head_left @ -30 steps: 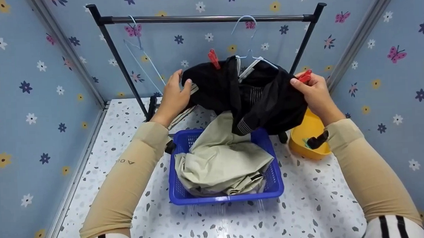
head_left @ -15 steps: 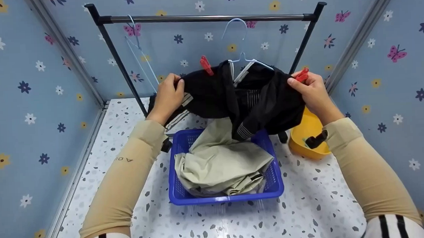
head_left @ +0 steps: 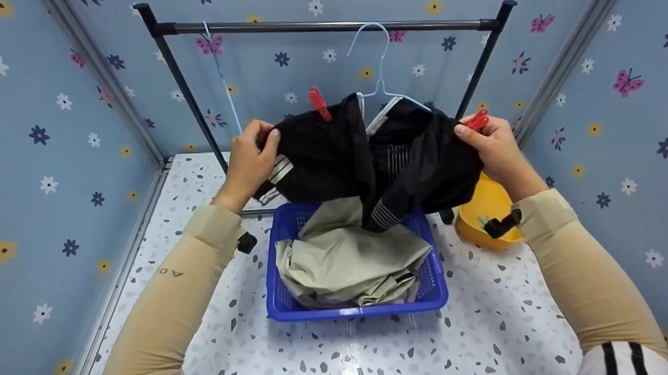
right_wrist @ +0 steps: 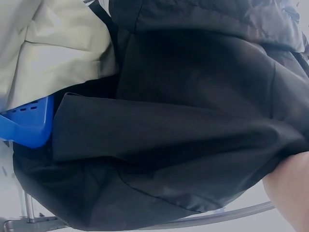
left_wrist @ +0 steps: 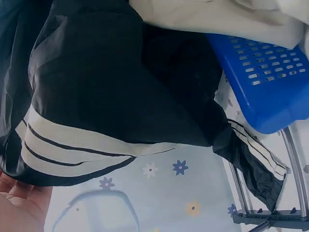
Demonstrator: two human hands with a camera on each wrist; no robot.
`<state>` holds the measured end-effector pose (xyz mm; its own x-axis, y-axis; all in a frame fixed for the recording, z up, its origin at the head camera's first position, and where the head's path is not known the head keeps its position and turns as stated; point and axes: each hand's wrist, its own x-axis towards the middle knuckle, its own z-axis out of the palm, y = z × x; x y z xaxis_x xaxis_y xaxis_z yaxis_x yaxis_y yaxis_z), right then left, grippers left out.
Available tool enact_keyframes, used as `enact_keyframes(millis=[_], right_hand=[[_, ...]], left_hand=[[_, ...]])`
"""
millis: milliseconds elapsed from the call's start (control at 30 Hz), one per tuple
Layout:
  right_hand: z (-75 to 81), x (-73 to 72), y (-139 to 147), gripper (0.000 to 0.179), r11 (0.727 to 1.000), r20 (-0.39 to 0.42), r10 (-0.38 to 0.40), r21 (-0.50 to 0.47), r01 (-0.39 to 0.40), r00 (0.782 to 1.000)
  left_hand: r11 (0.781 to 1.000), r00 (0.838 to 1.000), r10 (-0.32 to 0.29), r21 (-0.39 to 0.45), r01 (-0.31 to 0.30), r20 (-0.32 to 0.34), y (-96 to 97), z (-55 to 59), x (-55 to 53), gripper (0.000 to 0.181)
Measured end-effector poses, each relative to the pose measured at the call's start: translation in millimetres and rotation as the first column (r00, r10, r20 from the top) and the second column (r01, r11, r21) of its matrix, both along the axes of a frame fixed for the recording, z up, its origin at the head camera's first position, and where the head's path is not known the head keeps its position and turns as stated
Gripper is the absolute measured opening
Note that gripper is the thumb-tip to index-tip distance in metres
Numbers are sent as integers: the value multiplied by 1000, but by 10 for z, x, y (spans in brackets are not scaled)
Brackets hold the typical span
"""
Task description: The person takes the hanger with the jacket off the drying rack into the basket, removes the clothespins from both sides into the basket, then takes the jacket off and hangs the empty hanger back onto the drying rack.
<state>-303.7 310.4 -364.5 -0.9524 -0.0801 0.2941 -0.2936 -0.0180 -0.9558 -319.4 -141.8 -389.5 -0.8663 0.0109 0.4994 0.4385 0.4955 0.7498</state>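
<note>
A black jacket point(head_left: 327, 159) with striped trim and a white zipper hangs on a light blue wire hanger point(head_left: 382, 67), whose hook overlaps the rack's rail. My left hand point(head_left: 249, 160) pinches the jacket's edge at the left, drawing the fabric outward. At the opposite side my right hand point(head_left: 497, 144) pinches the jacket's shoulder beside a red clothespin point(head_left: 479, 119). Another red clothespin point(head_left: 319, 104) clips the left shoulder. In the left wrist view, the white-striped trim point(left_wrist: 72, 145) shows close to my fingers. Black fabric point(right_wrist: 169, 130) fills most of the right wrist view.
Below the jacket stands a blue basket point(head_left: 359, 312) with a pale green garment point(head_left: 343, 260) in it. A yellow container point(head_left: 487, 209) stands to the right. The black rack point(head_left: 282, 26) carries another blue hanger point(head_left: 225, 82) at left. Patterned walls enclose three sides.
My left hand has moved left and slightly down, now pinching the jacket and stretching its left side outward. The hanger has shifted a little left. My right hand has barely moved.
</note>
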Motion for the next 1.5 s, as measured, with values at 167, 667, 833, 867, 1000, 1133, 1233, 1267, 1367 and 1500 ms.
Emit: enact_keyframes(millis=[167, 667, 833, 867, 1000, 1133, 1233, 1267, 1367, 1500], right_hand=[[-59, 86, -3, 24, 1000, 13, 26, 16, -27, 1000], [-398, 330, -102, 28, 997, 120, 75, -15, -74, 990], [-610, 418, -147, 31, 997, 130, 17, 73, -27, 991], [-656, 432, -153, 30, 996, 126, 3, 87, -14, 992], [-826, 485, -167, 25, 989, 133, -31, 149, 11, 991], [-980, 524, -170, 17, 981, 140, -14, 192, -13, 990], [-1099, 553, -178, 10, 973, 122, -30, 230, 1, 992], [-1140, 561, -181, 8, 969, 108, -38, 246, 11, 993], [-1251, 590, -197, 4, 958, 64, -55, 283, 34, 996], [-1361, 622, -230, 13, 952, 9, -49, 302, 44, 999]], left_hand=[[999, 999, -35, 9, 35, -3, -79, -56, 141, 17], [989, 985, -144, 47, 140, 94, -330, -445, 491, 12], [984, 974, -179, -2, 181, 136, -410, -644, 587, 12], [982, 972, -183, -11, 187, 147, -423, -678, 605, 12], [974, 962, -213, -45, 223, 170, -484, -805, 676, 13], [966, 959, -235, -75, 249, 159, -548, -932, 733, 12], [965, 958, -233, -84, 249, 169, -589, -1024, 774, 11], [965, 957, -233, -84, 250, 172, -602, -1055, 787, 11], [961, 956, -240, -96, 258, 167, -624, -1140, 816, 9], [949, 956, -261, -148, 279, 130, -597, -1203, 831, 8]])
